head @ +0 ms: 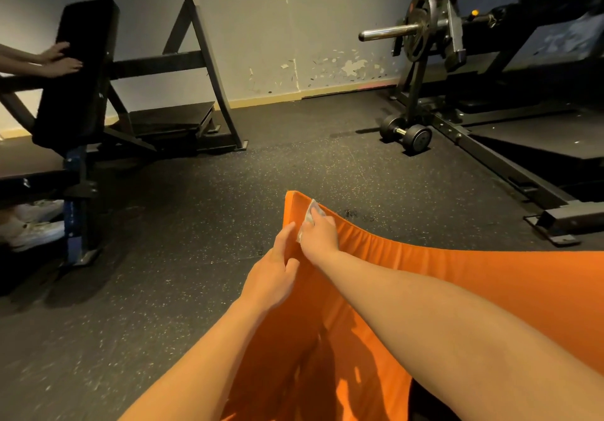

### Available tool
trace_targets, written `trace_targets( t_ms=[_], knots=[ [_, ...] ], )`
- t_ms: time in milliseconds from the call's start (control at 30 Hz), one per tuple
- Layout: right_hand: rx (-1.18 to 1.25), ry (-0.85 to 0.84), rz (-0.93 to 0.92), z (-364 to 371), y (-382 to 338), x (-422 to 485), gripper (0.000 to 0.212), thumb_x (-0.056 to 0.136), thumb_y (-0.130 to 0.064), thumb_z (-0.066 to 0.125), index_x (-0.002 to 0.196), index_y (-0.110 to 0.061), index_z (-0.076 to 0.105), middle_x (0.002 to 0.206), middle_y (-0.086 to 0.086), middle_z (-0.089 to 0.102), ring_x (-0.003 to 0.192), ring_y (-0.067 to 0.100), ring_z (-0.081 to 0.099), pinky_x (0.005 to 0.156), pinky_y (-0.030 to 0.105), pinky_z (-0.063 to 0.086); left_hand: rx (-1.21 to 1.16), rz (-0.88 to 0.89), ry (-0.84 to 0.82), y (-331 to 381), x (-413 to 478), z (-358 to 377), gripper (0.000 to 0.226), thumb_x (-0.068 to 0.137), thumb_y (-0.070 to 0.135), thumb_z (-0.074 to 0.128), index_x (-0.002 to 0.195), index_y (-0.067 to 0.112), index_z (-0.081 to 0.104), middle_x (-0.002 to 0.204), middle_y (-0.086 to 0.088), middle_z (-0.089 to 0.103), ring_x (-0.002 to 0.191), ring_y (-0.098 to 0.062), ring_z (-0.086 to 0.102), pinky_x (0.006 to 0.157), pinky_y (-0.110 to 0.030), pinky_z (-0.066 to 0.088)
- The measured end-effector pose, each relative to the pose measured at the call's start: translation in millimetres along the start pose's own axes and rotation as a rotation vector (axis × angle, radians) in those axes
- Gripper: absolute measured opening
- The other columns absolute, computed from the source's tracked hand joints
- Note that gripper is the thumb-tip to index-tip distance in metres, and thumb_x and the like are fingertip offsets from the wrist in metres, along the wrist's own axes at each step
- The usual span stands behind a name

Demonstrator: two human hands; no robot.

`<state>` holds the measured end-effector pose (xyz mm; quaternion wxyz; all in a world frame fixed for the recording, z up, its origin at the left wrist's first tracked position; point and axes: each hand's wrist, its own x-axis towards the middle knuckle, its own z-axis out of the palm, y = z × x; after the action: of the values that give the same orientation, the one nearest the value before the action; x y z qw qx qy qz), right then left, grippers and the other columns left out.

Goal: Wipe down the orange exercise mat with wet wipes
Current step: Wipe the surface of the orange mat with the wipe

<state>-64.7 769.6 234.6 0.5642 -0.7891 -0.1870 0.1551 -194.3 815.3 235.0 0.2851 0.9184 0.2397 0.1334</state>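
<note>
Black padded gym bench (78,71) stands far left. The left hand (274,273) curls round the left edge of the orange foam exercise mat (490,263) over the speckled rubber floor (163,290). The right hand (319,234) clutches a crumpled white wet wipe (312,212) against the mat near its far corner.

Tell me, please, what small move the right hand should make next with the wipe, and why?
Probably draw the wet wipe back toward the body along the raised edge of the orange mat. The right hand holds the wipe against the mat close to its far corner, so little surface lies beyond it, and the left hand grips the same edge just below, holding it up.
</note>
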Motion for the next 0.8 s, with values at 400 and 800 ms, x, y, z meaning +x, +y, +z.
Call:
trace_targets(
  t_ms=[400, 800],
  knots=[
    [-0.179, -0.121, 0.041, -5.0, 2.5, 4.5, 0.054, 0.107, -0.022, 0.037, 0.159, -0.030, 0.027, 0.153, 0.008, 0.033, 0.136, 0.028, 0.042, 0.111, 0.031, 0.035, -0.003, -0.018, 0.012, -1.5, -2.4, 1.5, 0.071, 0.101, 0.027, 0.041, 0.144, 0.066, -0.001, 0.144, -0.001, 0.055, 0.109, -0.025, 0.065, 0.096, -0.043, 0.053],
    [-0.220, -0.161, 0.070, -10.7, 10.8, 9.1, 0.052, 0.108, -0.025, 0.033, 0.159, -0.030, 0.026, 0.155, 0.015, 0.032, 0.141, 0.033, 0.037, 0.115, 0.035, 0.029, -0.016, 0.026, 0.034, -8.8, -13.0, 4.1, 0.077, 0.102, 0.029, 0.042, 0.133, 0.077, -0.009, 0.155, 0.004, 0.045, 0.120, -0.026, 0.061, 0.100, -0.043, 0.051]
  ],
)
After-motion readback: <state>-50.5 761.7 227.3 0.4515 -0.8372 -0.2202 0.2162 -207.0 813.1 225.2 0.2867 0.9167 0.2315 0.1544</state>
